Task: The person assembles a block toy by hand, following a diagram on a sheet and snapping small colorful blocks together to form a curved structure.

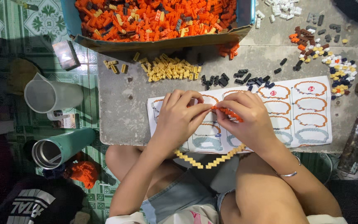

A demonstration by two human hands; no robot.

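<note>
A white instruction sheet (307, 120) printed with orange and grey ring diagrams lies flat on the grey table (121, 120); a blue-walled cardboard box (154, 41) heaped with orange bricks sits beyond the sheet, at the table's far edge. A small shiny packet (66, 54) lies left of the box, off the table.

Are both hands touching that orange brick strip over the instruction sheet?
Touching. The head view shows the left hand and right hand pinching the orange brick strip between their fingertips, no gap visible.
</note>
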